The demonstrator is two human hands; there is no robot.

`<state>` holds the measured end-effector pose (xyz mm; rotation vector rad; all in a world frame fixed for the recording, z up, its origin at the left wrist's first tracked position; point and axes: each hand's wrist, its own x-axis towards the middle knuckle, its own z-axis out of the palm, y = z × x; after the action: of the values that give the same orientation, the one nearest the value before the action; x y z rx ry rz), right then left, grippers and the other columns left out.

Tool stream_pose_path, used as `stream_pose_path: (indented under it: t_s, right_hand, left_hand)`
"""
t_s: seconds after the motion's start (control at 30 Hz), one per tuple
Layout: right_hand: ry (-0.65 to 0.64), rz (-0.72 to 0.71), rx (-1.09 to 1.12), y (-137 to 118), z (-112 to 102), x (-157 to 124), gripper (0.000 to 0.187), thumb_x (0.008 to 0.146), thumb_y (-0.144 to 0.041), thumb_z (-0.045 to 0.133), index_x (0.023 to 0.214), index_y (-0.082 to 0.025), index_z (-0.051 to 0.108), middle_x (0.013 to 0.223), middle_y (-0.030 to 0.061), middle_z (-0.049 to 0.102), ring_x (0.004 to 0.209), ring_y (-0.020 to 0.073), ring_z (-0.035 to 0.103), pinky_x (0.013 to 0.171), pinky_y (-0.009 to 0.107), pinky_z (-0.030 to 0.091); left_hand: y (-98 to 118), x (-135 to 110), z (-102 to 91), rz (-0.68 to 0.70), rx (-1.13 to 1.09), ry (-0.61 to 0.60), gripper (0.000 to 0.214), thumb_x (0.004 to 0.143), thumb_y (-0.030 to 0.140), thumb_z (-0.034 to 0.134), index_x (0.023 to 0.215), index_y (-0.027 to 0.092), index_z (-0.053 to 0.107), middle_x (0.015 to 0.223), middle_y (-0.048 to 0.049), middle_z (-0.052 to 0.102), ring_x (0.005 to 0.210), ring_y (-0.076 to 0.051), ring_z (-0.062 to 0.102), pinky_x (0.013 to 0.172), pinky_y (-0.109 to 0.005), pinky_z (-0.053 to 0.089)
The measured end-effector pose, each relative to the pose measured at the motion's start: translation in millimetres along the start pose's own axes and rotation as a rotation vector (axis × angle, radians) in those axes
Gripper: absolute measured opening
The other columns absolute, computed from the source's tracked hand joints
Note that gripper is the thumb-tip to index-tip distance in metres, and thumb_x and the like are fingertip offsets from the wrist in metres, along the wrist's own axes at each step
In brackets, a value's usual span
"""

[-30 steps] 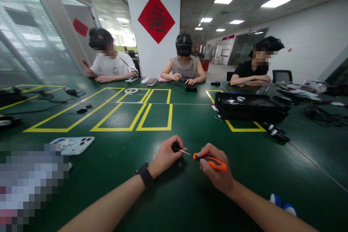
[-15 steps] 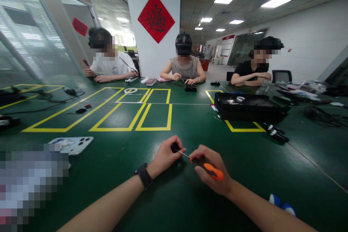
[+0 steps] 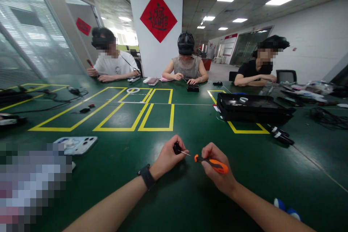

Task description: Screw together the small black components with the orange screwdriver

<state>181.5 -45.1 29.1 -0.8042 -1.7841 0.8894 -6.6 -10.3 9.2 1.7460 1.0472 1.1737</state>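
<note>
My left hand [image 3: 170,153], with a dark watch [image 3: 147,177] on its wrist, is closed around a small black part [image 3: 177,148] whose kind I cannot make out. From the right, my right hand [image 3: 217,170] grips a screwdriver [image 3: 219,166] by its orange and dark handle. The thin metal shaft points left to the black part and my left fingertips. Whether the tip sits in the part or only touches it is too small to tell. Both hands are just above the green table [image 3: 130,195].
Yellow tape rectangles [image 3: 156,129] mark the table beyond my hands. A phone [image 3: 81,145] lies at left, a long black tray [image 3: 252,107] at right with black handles [image 3: 281,136] near it. Blue-and-white objects [image 3: 286,208] lie by my right forearm. Several people sit opposite.
My right hand has shifted slightly rightward from my left, its fingers farther back on the screwdriver handle. The left hand still holds the black part. The whole view has moved a little.
</note>
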Motion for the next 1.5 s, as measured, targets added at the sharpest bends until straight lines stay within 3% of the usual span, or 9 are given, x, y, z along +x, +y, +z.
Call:
stream_pose_path:
  t_s: [0.2,0.4,0.53,0.63,0.77,0.9,1.07,1.27,1.5]
  right_hand:
    - [-0.051,-0.121,-0.044,-2,0,2,0.012,0.065,-0.008,0.052,0.071,-0.019,0.051,0.071,-0.0003,0.043,0.064,0.0129,0.043,0.058,0.027,0.038]
    - [-0.136,-0.113,0.008,-13,3,6,0.018,0.071,-0.006,0.051,0.061,-0.019,0.057,0.079,0.0040,0.054,0.083,0.0188,0.051,0.077,0.037,0.042]
    - [-0.136,-0.099,0.178,-14,9,5,0.014,0.075,-0.010,0.051,0.083,-0.021,0.056,0.060,-0.0002,0.055,0.084,0.0197,0.054,0.084,0.041,0.040]
    - [-0.134,-0.031,0.300,-15,12,2,0.016,0.076,-0.019,0.054,0.091,-0.020,0.048,0.066,0.0000,0.056,0.082,0.0188,0.055,0.082,0.039,0.042]
    - [-0.143,0.011,0.371,-16,13,-1,0.017,0.077,-0.035,0.053,0.080,-0.020,0.046,0.082,0.0040,0.055,0.083,0.0181,0.053,0.082,0.037,0.041]
    - [0.004,0.017,0.238,-12,12,-3,0.022,0.079,-0.041,0.047,0.079,-0.019,0.049,0.095,0.0058,0.047,0.088,0.0183,0.047,0.080,0.033,0.040]
    - [0.139,0.051,0.185,-10,12,-1,0.032,0.076,-0.028,0.052,0.106,-0.024,0.040,0.081,-0.0003,0.041,0.073,0.0136,0.044,0.069,0.028,0.041]
    - [0.134,0.063,0.201,-11,13,-2,0.029,0.077,-0.016,0.051,0.102,-0.024,0.038,0.076,-0.0025,0.039,0.065,0.0107,0.043,0.059,0.024,0.040]
    - [0.113,-0.056,0.115,-11,13,-3,0.025,0.072,-0.009,0.051,0.092,-0.021,0.040,0.075,-0.0023,0.038,0.064,0.0111,0.041,0.059,0.027,0.039]
  left_hand:
    - [-1,1,-1.3,-0.005,0.042,-0.001,0.015,0.070,0.022,0.061,0.075,0.016,0.047,0.069,0.0021,0.053,0.063,-0.010,0.048,0.059,-0.021,0.038]
    - [-1,1,-2.2,-0.009,0.060,0.009,0.014,0.071,0.023,0.061,0.074,0.016,0.049,0.069,0.0021,0.053,0.063,-0.010,0.048,0.059,-0.021,0.038]
    - [0,0,0.3,-0.010,0.058,-0.001,0.012,0.071,0.022,0.060,0.074,0.016,0.049,0.067,0.0025,0.052,0.061,-0.009,0.047,0.058,-0.020,0.037]
    - [1,-2,2.0,0.001,0.058,-0.020,0.012,0.071,0.022,0.060,0.074,0.016,0.050,0.066,0.0029,0.052,0.059,-0.009,0.046,0.056,-0.020,0.036]
    - [2,-4,1.8,0.029,0.069,-0.041,0.012,0.070,0.021,0.060,0.073,0.016,0.050,0.067,0.0026,0.052,0.061,-0.009,0.047,0.056,-0.020,0.037]
    - [2,-4,0.7,0.040,0.082,-0.061,0.012,0.071,0.021,0.060,0.074,0.015,0.049,0.069,0.0022,0.053,0.063,-0.009,0.048,0.058,-0.020,0.037]
    - [-1,-2,0.9,0.046,0.103,-0.070,0.014,0.071,0.023,0.060,0.074,0.016,0.048,0.069,0.0020,0.054,0.062,-0.010,0.048,0.058,-0.021,0.037]
    - [-1,-2,-0.4,0.034,0.097,-0.073,0.014,0.071,0.023,0.060,0.075,0.016,0.048,0.069,0.0018,0.054,0.063,-0.010,0.048,0.058,-0.021,0.037]
    - [-3,-2,-0.8,0.056,0.091,-0.081,0.010,0.071,0.015,0.058,0.075,0.016,0.048,0.070,0.0025,0.052,0.064,-0.009,0.047,0.059,-0.020,0.037]
